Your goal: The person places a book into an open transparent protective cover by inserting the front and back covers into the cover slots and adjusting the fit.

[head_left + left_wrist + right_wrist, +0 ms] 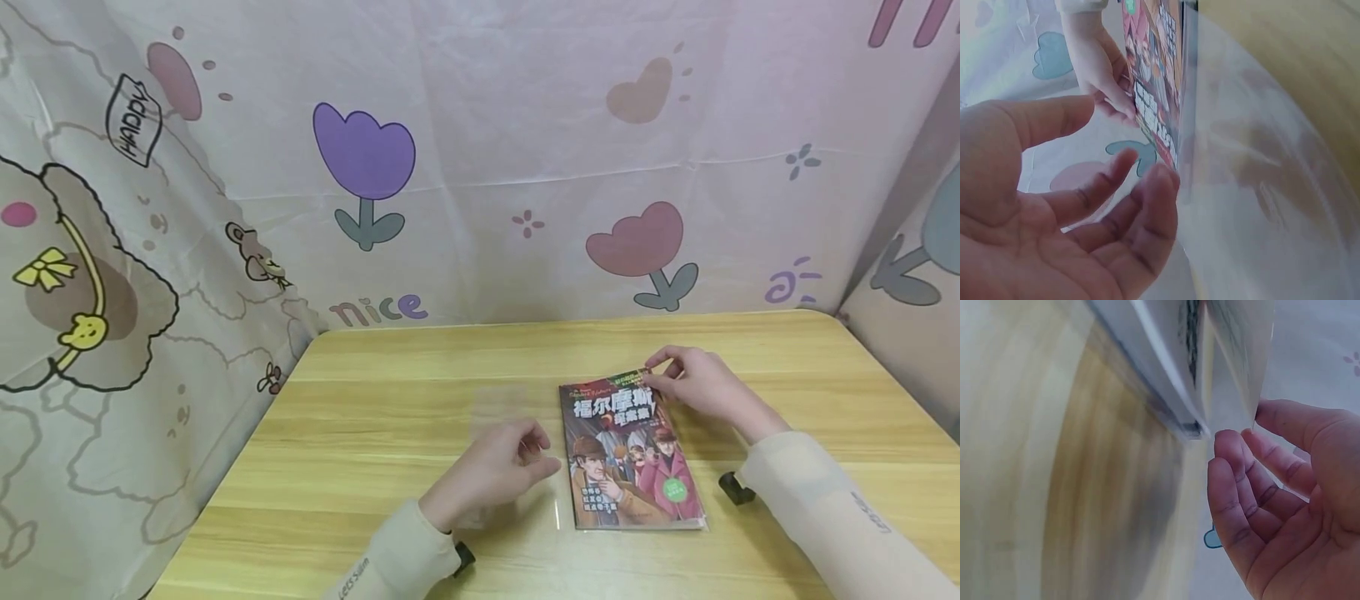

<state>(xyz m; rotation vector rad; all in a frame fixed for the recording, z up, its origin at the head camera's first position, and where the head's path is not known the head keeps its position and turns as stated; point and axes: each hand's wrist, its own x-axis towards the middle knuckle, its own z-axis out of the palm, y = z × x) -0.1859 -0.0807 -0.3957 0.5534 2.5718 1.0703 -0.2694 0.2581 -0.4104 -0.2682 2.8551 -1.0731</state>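
Observation:
A paperback book (630, 467) with a colourful illustrated cover and large white Chinese characters lies on the wooden table. At its top right corner my right hand (701, 385) pinches the front cover between thumb and index finger. Seen from the right wrist, the cover (1241, 344) is raised from the pages beneath, its corner between the fingertips of the right hand (1291, 487). My left hand (498, 467) hovers just left of the book with fingers loosely bent, holding nothing. The left wrist view shows that hand (1085, 212) palm up, near the book's edge (1154, 81).
The light wooden table (360, 433) has a glossy surface with pale patches; film or reflection, I cannot tell. Behind and beside it hangs a patterned cloth (495, 125) with flowers and cartoon shapes. A small black piece (737, 488) sits at the right wrist.

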